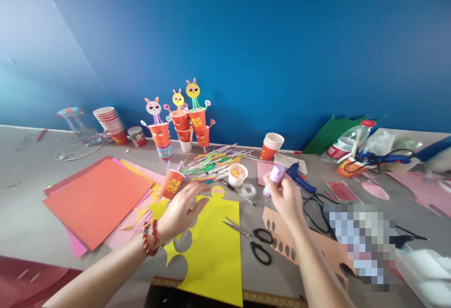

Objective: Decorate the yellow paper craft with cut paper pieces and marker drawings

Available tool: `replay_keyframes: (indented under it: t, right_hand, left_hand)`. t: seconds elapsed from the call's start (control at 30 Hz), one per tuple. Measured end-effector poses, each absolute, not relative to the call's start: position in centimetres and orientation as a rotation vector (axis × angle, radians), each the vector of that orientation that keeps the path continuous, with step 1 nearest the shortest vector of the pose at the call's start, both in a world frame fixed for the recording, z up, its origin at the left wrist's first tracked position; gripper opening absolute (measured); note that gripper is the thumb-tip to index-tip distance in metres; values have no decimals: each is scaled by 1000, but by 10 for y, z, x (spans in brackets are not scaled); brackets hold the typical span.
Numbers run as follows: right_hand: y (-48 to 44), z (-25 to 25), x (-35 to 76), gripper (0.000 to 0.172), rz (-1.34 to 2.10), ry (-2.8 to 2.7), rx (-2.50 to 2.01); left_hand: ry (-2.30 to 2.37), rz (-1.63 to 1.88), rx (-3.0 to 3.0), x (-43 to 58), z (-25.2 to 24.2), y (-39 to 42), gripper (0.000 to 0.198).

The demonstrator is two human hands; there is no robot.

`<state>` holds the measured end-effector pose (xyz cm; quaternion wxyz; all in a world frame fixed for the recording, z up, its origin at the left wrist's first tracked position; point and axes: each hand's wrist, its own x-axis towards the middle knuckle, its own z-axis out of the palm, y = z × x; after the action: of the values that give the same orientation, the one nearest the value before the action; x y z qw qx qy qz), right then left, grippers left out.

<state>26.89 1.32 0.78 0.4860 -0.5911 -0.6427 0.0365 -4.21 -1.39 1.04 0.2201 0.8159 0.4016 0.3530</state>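
My right hand [289, 197] grips a purple glue stick [277, 173], held upright above the table near the blue glue gun [299, 177]. With its fingers stretched out, my left hand [183, 209] is over the cut yellow paper [216, 251], holding nothing that I can see. A small yellow round cutout with a face [217, 191] lies just right of those fingertips. The red paper cup [171, 184] with purple strips sticking up leans beyond the left hand. Black-handled scissors [252, 240] rest partly open across the yellow paper's right edge.
Cup figures with rabbit heads [193, 115] stand against the blue wall. Colourful pipe cleaners [214, 160] lie behind a small white cup [237, 175] and a tape roll [248, 190]. Red paper sheets [102, 200] lie left. A bottle [347, 143] and black cord [313, 200] are right.
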Motion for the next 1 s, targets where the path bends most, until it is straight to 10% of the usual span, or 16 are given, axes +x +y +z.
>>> replay_keyframes:
  t: [0.3, 0.8, 1.0]
  right_hand:
    - [13, -24, 307, 31, 335, -1709, -1729]
    - [-21, -30, 301, 61, -16, -1632, -1700]
    - [-47, -20, 266, 21, 61, -2023, -1488]
  left_hand:
    - [948, 303, 2607, -61, -24, -51, 51]
    - [989, 342, 2680, -61, -15, -48, 38]
    - [1122, 591, 2616, -67, -17, -23, 22]
